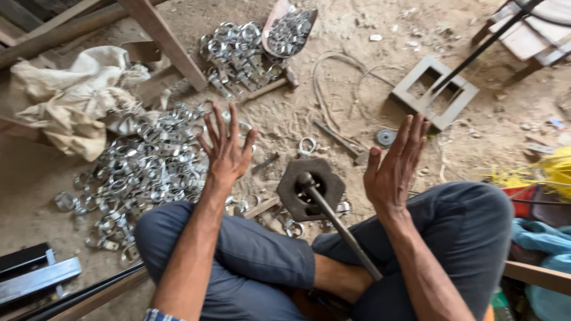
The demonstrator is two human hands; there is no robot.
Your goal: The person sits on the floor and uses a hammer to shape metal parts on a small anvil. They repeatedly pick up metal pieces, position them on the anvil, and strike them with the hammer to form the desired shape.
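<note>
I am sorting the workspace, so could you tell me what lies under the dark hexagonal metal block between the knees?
The hexagonal block sits on sandy ground, with silver metal rings poking out at its near edge. Whatever lies directly beneath it is covered.

clamp pile (143, 172) left, die block (310, 188) between knees

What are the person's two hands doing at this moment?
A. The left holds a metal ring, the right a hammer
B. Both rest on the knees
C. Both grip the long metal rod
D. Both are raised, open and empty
D: the left hand and right hand are lifted with fingers spread, holding nothing, either side of the hexagonal metal block and its rod.
</note>
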